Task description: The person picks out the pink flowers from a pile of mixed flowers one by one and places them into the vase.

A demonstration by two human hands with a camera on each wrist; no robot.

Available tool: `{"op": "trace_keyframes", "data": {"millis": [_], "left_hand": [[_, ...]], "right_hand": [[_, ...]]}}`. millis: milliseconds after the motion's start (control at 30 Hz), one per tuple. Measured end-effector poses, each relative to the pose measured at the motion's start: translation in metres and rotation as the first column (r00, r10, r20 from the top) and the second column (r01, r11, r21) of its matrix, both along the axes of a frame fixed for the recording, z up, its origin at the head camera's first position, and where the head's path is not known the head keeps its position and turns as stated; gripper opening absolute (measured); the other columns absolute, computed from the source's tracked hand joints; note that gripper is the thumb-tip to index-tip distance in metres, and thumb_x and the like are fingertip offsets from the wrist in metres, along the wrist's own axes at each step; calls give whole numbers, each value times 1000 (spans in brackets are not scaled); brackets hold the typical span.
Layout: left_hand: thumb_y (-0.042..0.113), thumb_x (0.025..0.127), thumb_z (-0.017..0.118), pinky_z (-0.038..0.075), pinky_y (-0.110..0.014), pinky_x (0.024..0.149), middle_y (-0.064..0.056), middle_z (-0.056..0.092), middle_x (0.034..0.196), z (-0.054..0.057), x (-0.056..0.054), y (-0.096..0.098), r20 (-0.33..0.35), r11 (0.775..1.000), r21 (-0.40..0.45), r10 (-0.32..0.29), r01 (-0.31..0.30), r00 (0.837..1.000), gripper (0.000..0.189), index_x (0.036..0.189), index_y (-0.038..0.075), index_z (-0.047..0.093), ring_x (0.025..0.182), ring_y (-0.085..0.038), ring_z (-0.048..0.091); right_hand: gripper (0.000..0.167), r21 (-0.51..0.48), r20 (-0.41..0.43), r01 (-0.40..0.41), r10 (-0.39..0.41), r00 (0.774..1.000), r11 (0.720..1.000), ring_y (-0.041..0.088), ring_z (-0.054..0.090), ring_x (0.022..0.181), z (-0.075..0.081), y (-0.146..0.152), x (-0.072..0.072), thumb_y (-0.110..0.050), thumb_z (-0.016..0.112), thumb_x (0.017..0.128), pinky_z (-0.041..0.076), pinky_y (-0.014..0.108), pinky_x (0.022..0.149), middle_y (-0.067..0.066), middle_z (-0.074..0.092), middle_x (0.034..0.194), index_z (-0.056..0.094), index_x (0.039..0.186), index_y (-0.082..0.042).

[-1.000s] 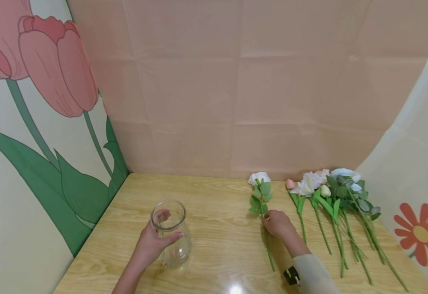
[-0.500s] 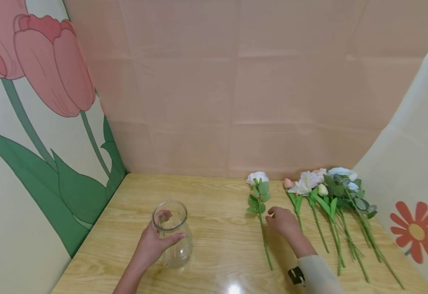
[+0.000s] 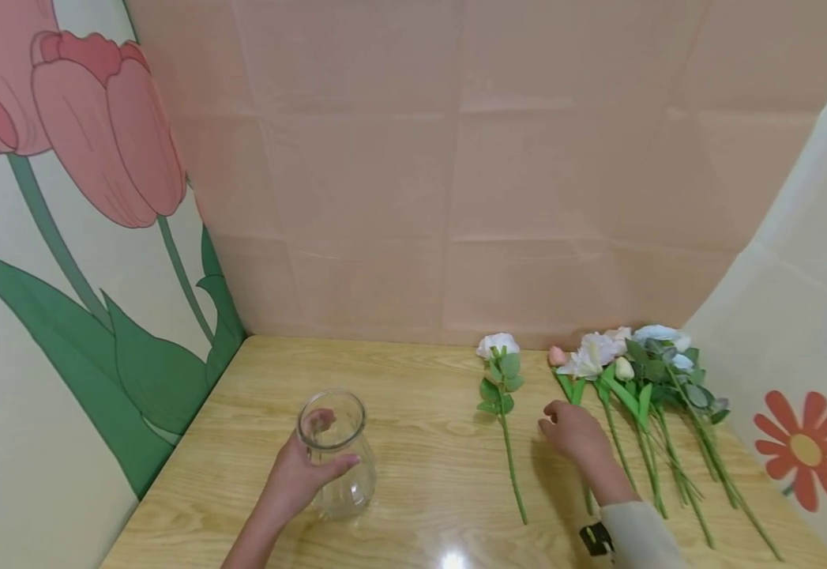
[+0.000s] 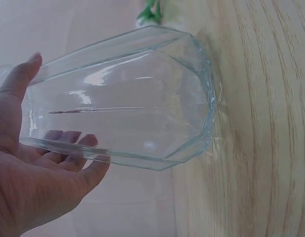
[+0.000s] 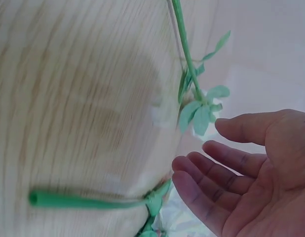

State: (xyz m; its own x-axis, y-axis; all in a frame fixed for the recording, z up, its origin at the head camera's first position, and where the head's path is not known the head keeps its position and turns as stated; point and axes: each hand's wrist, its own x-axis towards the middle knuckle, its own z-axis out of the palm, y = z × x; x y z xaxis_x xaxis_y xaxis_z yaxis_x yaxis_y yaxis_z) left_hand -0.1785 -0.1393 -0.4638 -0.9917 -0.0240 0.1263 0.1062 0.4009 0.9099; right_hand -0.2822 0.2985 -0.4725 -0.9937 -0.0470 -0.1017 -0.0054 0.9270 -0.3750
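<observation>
A clear glass vase [image 3: 347, 491] stands upright on the wooden table, left of centre. My left hand [image 3: 298, 474] holds it near the neck, thumb on one side and fingers round the other; the left wrist view shows the vase's faceted wall [image 4: 128, 94]. To the right lies a single white rose [image 3: 498, 346] with a leafy green stem. My right hand [image 3: 580, 438] hovers between this rose and a pink tulip [image 3: 558, 357], covering part of the tulip's stem. In the right wrist view its fingers are loosely bent, holding nothing, near a green stem [image 5: 93, 201].
Farther right, several artificial flowers lie side by side: a pale lily-like bloom [image 3: 593, 356], a white tulip [image 3: 624, 369] and a light blue flower [image 3: 660, 336]. A plain pinkish sheet [image 3: 356, 197] hangs behind the table [image 3: 413, 427]; printed panels stand at both sides.
My right hand has let go of the white rose's stem and moved right, toward the pink tulip. The rose stays on the table. My left hand keeps holding the vase.
</observation>
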Motion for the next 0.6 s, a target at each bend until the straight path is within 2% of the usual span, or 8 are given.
{"op": "trace_keyframes", "data": {"millis": [300,467,600], "left_hand": [[39,77,89,37,-67,109,-12,57,144,1,0,0,12,1000,2,0,0,1000,77,139,14,51,139,-43,45],[40,77,89,37,-67,109,-14,56,145,3,1,1,29,1000,-1,2,-2,1000,81,140,10,50,138,-43,46],[40,76,89,37,-67,109,-13,56,145,2,0,1,30,1000,-2,4,-4,1000,79,140,13,50,138,-43,46]], "right_hand": [[43,21,4,25,-25,1000,999,48,62,107,5,21,3,-19,57,102,54,55,78,34,60,127,55,132,12],[44,55,-38,22,-20,999,998,49,62,102,6,42,2,-20,60,101,54,55,75,34,61,122,57,130,12],[45,70,-62,36,-32,998,997,51,62,103,5,60,1,-20,60,100,53,57,76,36,61,121,56,130,13]]}}
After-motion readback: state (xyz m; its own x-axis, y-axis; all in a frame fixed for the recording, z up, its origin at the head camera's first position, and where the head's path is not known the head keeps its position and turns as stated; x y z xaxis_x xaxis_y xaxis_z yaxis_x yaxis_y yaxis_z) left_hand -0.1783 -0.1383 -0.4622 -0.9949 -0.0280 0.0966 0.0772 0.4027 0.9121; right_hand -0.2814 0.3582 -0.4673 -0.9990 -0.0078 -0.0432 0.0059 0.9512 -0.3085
